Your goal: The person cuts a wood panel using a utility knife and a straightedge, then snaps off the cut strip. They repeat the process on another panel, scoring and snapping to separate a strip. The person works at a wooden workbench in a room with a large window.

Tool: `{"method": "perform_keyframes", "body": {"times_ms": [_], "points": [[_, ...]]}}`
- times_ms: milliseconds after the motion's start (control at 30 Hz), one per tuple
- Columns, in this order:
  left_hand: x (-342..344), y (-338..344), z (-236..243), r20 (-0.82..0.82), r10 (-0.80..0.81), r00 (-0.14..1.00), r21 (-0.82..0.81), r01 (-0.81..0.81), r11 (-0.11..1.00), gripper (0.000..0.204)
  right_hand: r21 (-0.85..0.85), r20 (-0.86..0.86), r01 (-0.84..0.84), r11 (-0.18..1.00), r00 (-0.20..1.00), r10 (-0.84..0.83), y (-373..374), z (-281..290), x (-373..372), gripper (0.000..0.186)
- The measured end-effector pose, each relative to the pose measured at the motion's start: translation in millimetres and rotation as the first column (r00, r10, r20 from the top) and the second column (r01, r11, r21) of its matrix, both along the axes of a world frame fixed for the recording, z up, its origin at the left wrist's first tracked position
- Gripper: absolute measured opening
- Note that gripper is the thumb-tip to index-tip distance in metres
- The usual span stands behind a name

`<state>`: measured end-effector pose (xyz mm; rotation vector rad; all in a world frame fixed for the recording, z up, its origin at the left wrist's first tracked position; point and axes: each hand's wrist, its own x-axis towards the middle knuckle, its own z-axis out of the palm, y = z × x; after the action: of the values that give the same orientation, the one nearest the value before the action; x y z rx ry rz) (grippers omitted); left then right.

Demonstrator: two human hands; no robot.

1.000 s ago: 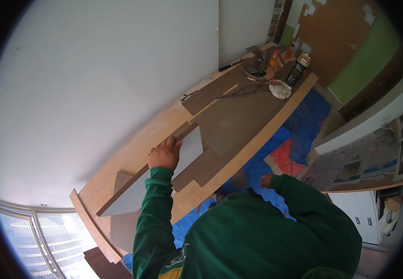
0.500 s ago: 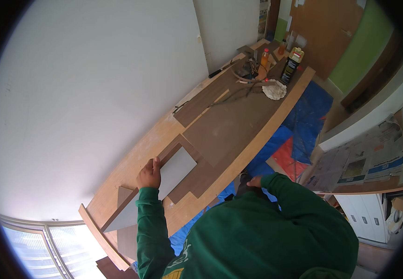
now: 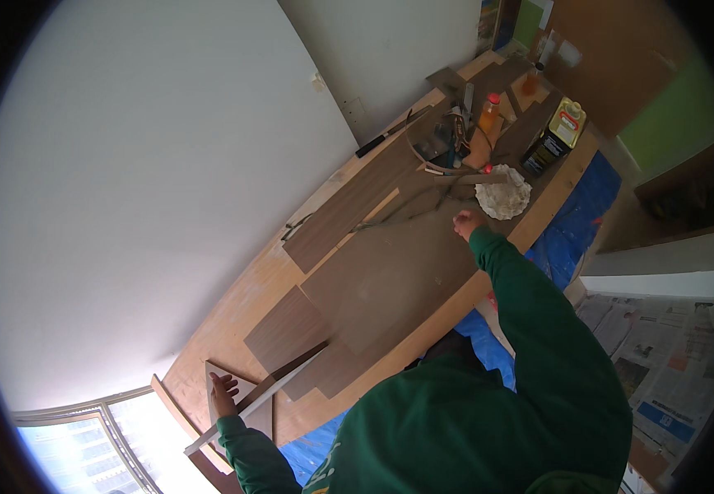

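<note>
My left hand (image 3: 223, 393) has its fingers spread beside a narrow board (image 3: 283, 372) with a brown edge and a pale face, seen nearly edge-on. It holds nothing that I can see. A grey-brown offcut (image 3: 262, 412) lies behind and under that board. My right hand (image 3: 467, 223) is over the middle of the workbench (image 3: 196, 346), its fingers loosely curled and apart, with nothing visible in them. Closest to it are a crumpled whitish round pad (image 3: 503, 193) and a dark thin strip (image 3: 414, 198). Brown veneer sheets (image 3: 390, 255) cover much of the bench.
At the far end stand an orange bottle with a red cap (image 3: 489, 114) and a rectangular metal can (image 3: 556, 136), near assorted hand tools (image 3: 460, 136). A black-handled tool (image 3: 371, 146) lies along the wall. Blue sheeting (image 3: 575, 216) covers the floor; newspapers (image 3: 661, 362) lie at the right.
My left hand has let go of the board and moved nearer the left end; the board has turned edge-on. My right hand has risen from my side and reached forward over the bench.
</note>
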<state>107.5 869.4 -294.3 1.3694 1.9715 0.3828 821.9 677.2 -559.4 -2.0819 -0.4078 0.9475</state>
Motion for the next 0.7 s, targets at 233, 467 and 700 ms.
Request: {"method": "perform_keyframes", "body": {"times_ms": [233,467,700], "points": [[18.8,-10.2,-0.7,-0.281,0.043,0.959,0.295,0.044,0.954,0.068,0.029,0.099,0.235,0.971,0.966,-0.237,90.7,0.4,118.4,0.027],[32.7,-17.4,4.5,-0.382,0.112,0.917,0.326,0.021,0.945,0.058,-0.428,0.402,0.201,0.881,0.915,-0.013,149.1,18.9,185.6,0.049],[27.8,-23.1,1.9,-0.377,0.166,0.911,0.330,-0.036,0.943,0.056,-0.437,0.669,0.199,0.877,0.724,0.169,156.7,-18.5,205.0,0.068]]}}
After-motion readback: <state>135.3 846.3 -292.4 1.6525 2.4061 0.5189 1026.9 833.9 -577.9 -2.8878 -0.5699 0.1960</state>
